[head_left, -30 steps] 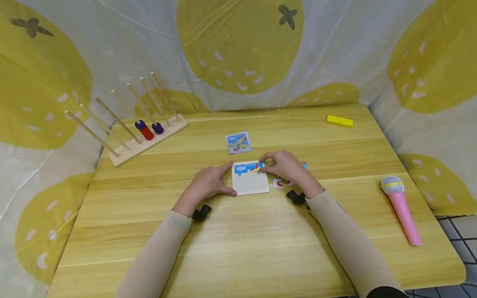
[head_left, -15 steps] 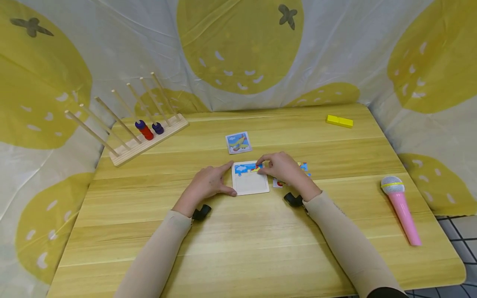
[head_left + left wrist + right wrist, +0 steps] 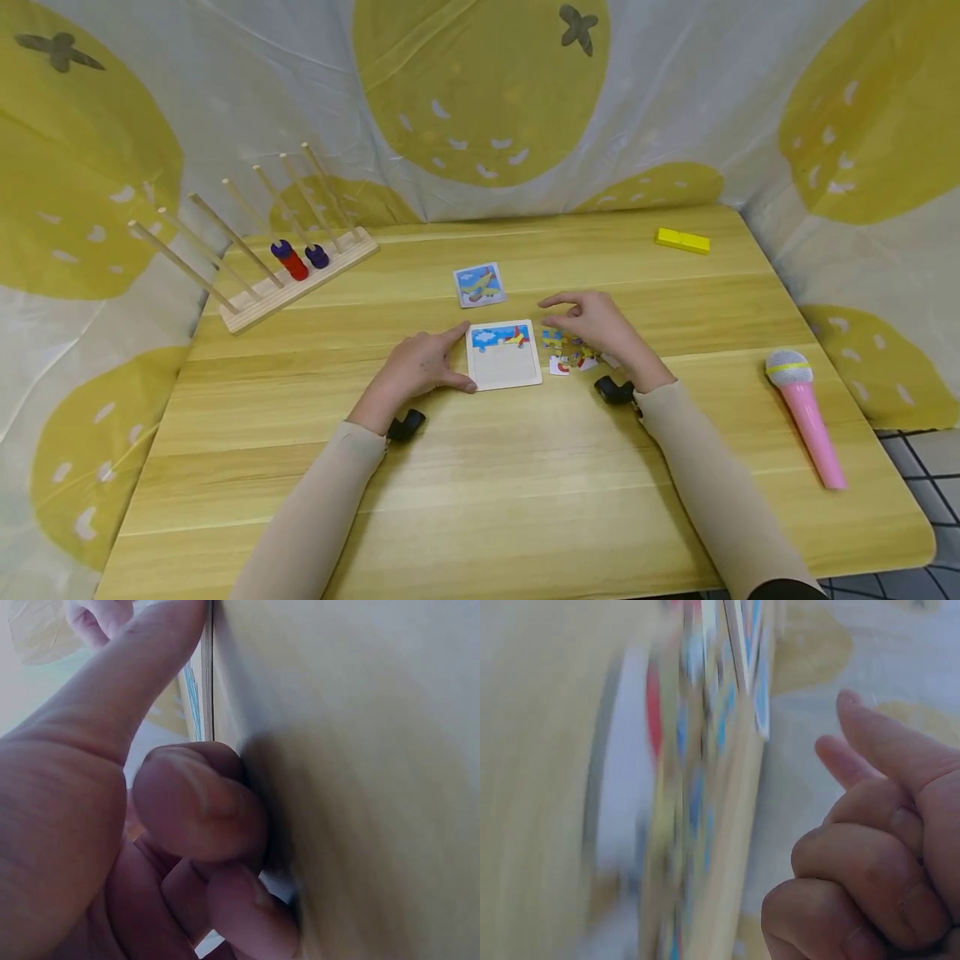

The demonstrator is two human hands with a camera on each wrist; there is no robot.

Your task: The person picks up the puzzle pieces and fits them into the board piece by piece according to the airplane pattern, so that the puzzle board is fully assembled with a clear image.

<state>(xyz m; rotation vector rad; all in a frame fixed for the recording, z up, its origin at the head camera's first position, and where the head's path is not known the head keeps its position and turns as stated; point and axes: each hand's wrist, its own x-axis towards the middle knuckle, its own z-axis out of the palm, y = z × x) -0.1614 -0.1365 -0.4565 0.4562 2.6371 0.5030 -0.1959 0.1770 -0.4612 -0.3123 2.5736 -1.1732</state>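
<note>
A white-framed puzzle tray (image 3: 506, 377) lies mid-table, its top part filled with pieces of blue sky and a red and yellow plane. My left hand (image 3: 420, 367) holds the tray at its left side, index fingertip at the far corner and thumb at the near one. In the left wrist view, other fingers of the left hand (image 3: 199, 802) curl down by the table. Over the loose puzzle pieces (image 3: 573, 362), right of the tray, hovers my right hand (image 3: 596, 321). Its thumb and index finger (image 3: 877, 727) stand apart with nothing between them; its other fingers are curled.
Beyond the tray lies a square picture card (image 3: 480, 286) of a yellow plane. A wooden peg rack (image 3: 300, 287) with red and purple rings stands at the back left. A yellow block (image 3: 682, 242) is at the back right, and a pink toy microphone (image 3: 808, 421) lies far right.
My right hand has let go of the puzzle piece at the tray's upper right and moved right, over the loose pieces. The left hand has stayed at the tray.
</note>
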